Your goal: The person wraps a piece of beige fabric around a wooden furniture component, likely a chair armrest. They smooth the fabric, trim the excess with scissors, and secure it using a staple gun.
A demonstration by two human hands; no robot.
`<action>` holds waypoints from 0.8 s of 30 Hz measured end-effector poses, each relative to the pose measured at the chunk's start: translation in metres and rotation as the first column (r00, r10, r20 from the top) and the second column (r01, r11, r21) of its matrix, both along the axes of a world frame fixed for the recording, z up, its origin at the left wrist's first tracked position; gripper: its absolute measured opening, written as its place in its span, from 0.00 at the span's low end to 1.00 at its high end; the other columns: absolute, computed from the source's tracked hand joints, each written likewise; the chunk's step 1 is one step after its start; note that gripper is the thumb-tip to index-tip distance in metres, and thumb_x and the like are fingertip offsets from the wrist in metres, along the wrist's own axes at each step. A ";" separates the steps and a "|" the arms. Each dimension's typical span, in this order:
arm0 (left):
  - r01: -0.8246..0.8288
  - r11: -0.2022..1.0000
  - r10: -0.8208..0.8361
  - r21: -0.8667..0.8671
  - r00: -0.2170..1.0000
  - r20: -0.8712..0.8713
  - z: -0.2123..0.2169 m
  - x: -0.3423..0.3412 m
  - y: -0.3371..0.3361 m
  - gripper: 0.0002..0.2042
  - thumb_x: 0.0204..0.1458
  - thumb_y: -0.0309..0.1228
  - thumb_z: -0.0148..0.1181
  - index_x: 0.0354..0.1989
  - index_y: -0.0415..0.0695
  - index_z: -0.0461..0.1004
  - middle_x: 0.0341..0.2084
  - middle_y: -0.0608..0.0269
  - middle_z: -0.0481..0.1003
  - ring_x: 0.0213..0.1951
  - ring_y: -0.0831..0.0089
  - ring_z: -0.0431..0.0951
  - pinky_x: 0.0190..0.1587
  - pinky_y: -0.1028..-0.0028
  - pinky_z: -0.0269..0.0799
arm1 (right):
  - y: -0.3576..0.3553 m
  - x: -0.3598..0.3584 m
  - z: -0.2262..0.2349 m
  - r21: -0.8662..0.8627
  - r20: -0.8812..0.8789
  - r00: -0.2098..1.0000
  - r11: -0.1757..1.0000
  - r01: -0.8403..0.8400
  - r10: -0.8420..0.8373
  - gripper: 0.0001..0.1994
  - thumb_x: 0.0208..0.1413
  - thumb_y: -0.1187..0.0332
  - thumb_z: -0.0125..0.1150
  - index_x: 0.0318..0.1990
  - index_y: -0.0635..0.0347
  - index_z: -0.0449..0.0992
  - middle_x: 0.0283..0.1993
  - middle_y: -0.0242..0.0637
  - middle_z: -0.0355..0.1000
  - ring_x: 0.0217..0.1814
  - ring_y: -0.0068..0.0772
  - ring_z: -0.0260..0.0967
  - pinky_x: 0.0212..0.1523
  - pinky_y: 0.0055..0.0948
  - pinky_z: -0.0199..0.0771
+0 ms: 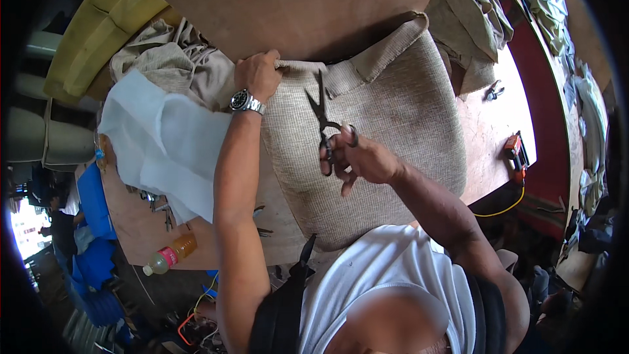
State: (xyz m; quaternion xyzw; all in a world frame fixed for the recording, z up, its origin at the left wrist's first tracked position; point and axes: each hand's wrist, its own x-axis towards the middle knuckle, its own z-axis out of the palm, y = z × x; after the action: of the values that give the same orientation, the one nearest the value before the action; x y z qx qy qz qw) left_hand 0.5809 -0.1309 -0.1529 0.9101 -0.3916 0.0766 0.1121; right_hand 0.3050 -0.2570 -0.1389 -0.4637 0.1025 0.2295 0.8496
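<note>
A padded panel covered in beige woven fabric (400, 118) lies in front of me, its far edge partly folded over as a strip. My left hand (260, 73), with a watch (247, 101) at the wrist, is closed on the fabric at the far left corner. In my right hand (367, 157) is a pair of dark metal scissors (320, 111), thumb and fingers through the handles. The blades are spread and point away from me, over the fabric near the folded strip (341, 78). Whether they touch the cloth, I cannot tell.
White wadding (164, 134) and crumpled beige cloth (164, 59) lie to the left. A bottle (171, 254) rests near the table's front left edge. At the right are a staple gun (515, 151) with a yellow hose and more fabric (468, 19). A wooden board (288, 0) stands behind.
</note>
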 end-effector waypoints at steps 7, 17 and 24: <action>-0.096 0.995 0.097 0.014 0.995 -0.035 -0.007 0.001 -0.004 0.16 0.46 0.43 0.75 0.40 0.52 0.80 0.34 0.53 0.84 0.39 0.51 0.84 0.39 0.53 0.76 | -0.002 0.052 -0.004 0.006 -0.010 0.996 0.996 -0.087 0.087 0.46 0.57 0.20 0.36 0.50 0.61 0.71 0.44 0.41 0.73 0.29 0.26 0.70 0.28 0.41 0.88; -0.042 0.998 0.043 -0.049 0.999 0.023 -0.014 0.002 0.003 0.15 0.46 0.38 0.73 0.42 0.51 0.80 0.34 0.54 0.83 0.39 0.50 0.83 0.40 0.53 0.77 | -0.010 0.080 -0.010 -0.055 -0.068 0.991 0.991 -0.122 0.118 0.48 0.54 0.18 0.38 0.48 0.63 0.72 0.42 0.42 0.74 0.26 0.25 0.70 0.27 0.43 0.88; 0.316 0.938 -0.290 -0.139 0.940 0.177 -0.004 -0.039 0.047 0.16 0.47 0.25 0.67 0.46 0.46 0.80 0.48 0.59 0.78 0.53 0.57 0.78 0.55 0.58 0.77 | 0.002 0.075 -0.003 -0.368 -0.107 0.985 0.915 -0.165 0.135 0.50 0.57 0.20 0.36 0.50 0.69 0.73 0.42 0.45 0.74 0.29 0.31 0.74 0.30 0.40 0.89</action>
State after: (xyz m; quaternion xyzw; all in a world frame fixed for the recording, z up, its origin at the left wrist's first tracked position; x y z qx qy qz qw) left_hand 0.5414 -0.0840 -0.1572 0.8175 -0.5273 0.1606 0.1672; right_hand 0.3797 -0.2550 -0.1415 -0.6148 0.1422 0.2885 0.7202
